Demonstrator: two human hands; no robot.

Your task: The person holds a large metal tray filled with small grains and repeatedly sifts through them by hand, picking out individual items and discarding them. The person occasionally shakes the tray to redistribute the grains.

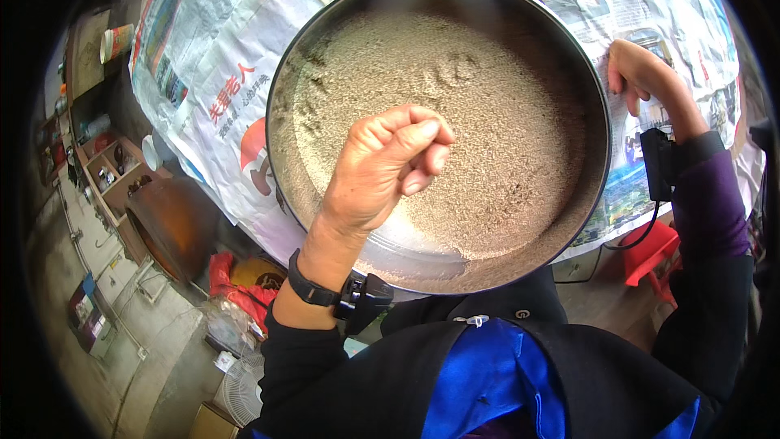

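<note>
A large round metal pan (594, 195) holds a layer of small tan grains or seeds (487, 134), with darker specks among them. Near the pan's lower left, a patch of its shiny bottom shows through. My left hand (390, 158) is over the grain, thumb against the curled index finger and the other fingers bent in; whether a few grains sit in the pinch is hidden. Outside the right rim, my right hand (637, 76) hangs over the newspaper (225, 42) with loosely bent fingers and nothing seen in it. Both wrists wear black strapped devices.
Crumpled printed newspaper lies under the pan. Left of it are a paper cup (116, 42), a wooden compartment shelf (113, 174), a large brown jar (173, 225), a red bag (228, 286) and a white fan (244, 387). A red plastic stool (652, 250) and a black cable are at the right.
</note>
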